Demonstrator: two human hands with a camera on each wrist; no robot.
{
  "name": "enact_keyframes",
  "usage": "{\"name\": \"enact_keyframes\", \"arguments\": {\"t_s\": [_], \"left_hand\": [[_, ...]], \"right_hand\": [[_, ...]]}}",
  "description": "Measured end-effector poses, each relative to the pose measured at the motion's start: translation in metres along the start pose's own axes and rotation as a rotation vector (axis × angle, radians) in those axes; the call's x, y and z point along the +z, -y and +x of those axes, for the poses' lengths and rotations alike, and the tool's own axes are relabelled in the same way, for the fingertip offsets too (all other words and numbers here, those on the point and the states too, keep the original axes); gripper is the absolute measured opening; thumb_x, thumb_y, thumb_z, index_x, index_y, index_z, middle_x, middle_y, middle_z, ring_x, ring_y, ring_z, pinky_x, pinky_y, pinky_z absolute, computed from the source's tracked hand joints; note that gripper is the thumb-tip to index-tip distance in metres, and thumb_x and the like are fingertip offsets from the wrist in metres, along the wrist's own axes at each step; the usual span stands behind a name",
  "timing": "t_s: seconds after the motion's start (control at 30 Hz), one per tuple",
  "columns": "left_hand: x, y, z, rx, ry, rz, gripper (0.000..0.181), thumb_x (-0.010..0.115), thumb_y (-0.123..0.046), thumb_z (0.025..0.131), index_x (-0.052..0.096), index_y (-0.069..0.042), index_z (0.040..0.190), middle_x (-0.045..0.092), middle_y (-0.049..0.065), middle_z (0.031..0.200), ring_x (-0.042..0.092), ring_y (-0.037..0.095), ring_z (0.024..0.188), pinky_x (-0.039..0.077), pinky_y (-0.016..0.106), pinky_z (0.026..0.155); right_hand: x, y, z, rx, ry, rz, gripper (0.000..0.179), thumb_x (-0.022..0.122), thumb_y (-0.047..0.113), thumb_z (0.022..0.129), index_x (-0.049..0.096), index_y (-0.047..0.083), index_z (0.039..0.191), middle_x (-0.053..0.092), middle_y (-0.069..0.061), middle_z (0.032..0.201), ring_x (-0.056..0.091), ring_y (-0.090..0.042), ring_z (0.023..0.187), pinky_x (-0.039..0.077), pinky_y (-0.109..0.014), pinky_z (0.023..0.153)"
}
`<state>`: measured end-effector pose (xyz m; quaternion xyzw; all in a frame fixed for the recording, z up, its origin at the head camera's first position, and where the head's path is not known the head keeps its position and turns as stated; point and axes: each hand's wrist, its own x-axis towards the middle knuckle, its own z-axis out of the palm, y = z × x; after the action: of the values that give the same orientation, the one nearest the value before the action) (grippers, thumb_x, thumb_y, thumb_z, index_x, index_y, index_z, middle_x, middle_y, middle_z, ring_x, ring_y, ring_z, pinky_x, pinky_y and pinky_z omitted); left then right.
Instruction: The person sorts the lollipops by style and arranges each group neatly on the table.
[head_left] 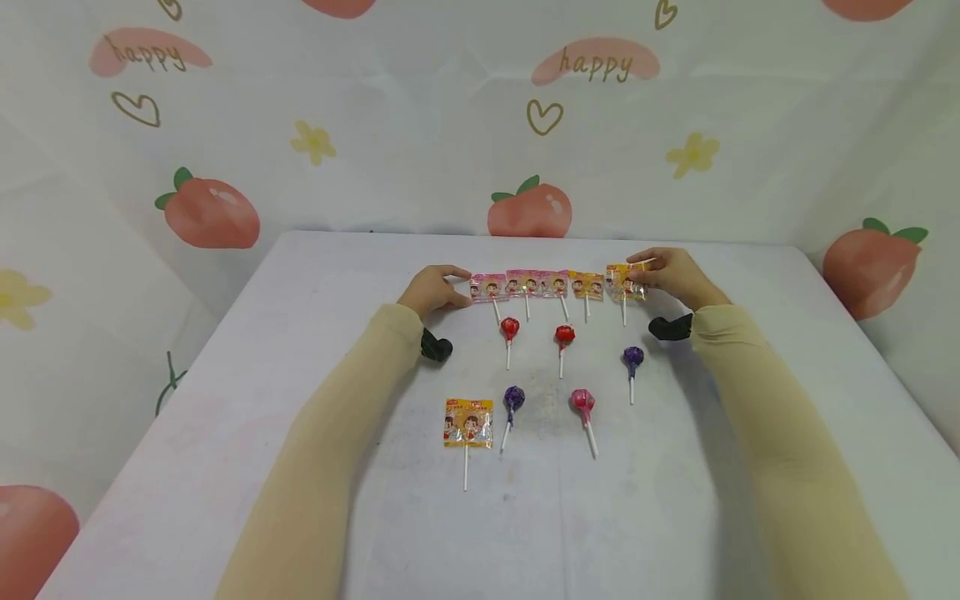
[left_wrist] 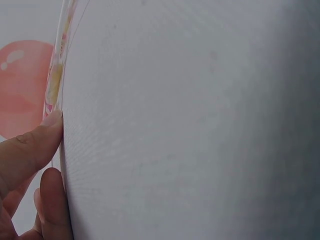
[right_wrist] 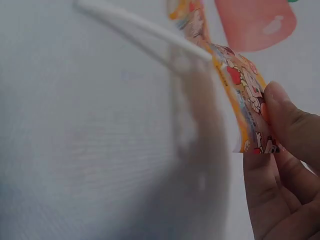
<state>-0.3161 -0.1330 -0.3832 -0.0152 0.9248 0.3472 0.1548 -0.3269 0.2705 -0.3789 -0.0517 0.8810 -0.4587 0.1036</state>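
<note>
A row of flat-wrapped lollipops lies along the table's far side. At its left end my left hand (head_left: 433,290) has thumb and forefinger spread at the edge of a pink-wrapped lollipop (head_left: 489,288). The left wrist view shows the thumb (left_wrist: 35,150) right at that wrapper (left_wrist: 55,85). My right hand (head_left: 675,275) pinches the wrapper of a yellow-wrapped lollipop (head_left: 621,282) at the right end, its white stick pointing toward me. Seen from the right wrist, the thumb (right_wrist: 290,120) presses on the printed wrapper (right_wrist: 247,95), fingers beneath.
Between the hands lie more pink-wrapped lollipops (head_left: 523,282) and a yellow one (head_left: 587,285). Nearer me are round red lollipops (head_left: 510,327), purple ones (head_left: 514,397), a pink one (head_left: 582,401) and another yellow-wrapped lollipop (head_left: 468,423). A printed cloth (head_left: 420,150) hangs behind the table.
</note>
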Motion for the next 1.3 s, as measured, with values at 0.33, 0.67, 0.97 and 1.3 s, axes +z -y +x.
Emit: {"name": "enact_keyframes", "arguments": {"t_s": [0.33, 0.67, 0.97, 1.3], "left_hand": [[0.0, 0.0, 0.001, 0.011, -0.007, 0.013, 0.055, 0.079, -0.024, 0.082, 0.06, -0.025, 0.133, 0.056, 0.003, 0.083, 0.048, 0.014, 0.071, 0.037, 0.031, 0.081], [-0.001, -0.001, -0.002, 0.013, -0.006, 0.002, 0.054, 0.078, -0.023, 0.082, 0.06, -0.024, 0.133, 0.055, 0.004, 0.088, 0.048, 0.013, 0.07, 0.036, 0.032, 0.085], [-0.001, -0.001, 0.0, 0.006, 0.002, 0.001, 0.054, 0.078, -0.023, 0.082, 0.06, -0.025, 0.133, 0.054, 0.003, 0.085, 0.048, 0.014, 0.07, 0.037, 0.031, 0.082], [0.0, 0.001, 0.0, 0.025, -0.006, 0.009, 0.054, 0.078, -0.023, 0.082, 0.06, -0.024, 0.133, 0.056, 0.003, 0.082, 0.048, 0.013, 0.069, 0.037, 0.032, 0.082]], "right_hand": [[0.004, -0.006, 0.005, 0.047, 0.04, -0.158, 0.049, 0.066, 0.029, 0.093, 0.057, -0.002, 0.13, 0.062, -0.015, 0.112, 0.05, -0.017, 0.092, 0.041, -0.029, 0.079], [0.004, 0.0, 0.005, 0.043, 0.062, -0.246, 0.046, 0.066, 0.027, 0.093, 0.059, -0.004, 0.126, 0.055, -0.025, 0.126, 0.046, -0.032, 0.109, 0.032, -0.05, 0.102], [0.006, 0.003, 0.002, 0.047, 0.061, -0.234, 0.045, 0.066, 0.024, 0.093, 0.058, -0.006, 0.126, 0.054, -0.027, 0.127, 0.048, -0.035, 0.115, 0.031, -0.052, 0.105], [0.006, 0.003, 0.004, 0.062, 0.056, -0.23, 0.049, 0.066, 0.027, 0.093, 0.057, -0.007, 0.127, 0.054, -0.027, 0.126, 0.049, -0.034, 0.11, 0.037, -0.045, 0.096]]}}
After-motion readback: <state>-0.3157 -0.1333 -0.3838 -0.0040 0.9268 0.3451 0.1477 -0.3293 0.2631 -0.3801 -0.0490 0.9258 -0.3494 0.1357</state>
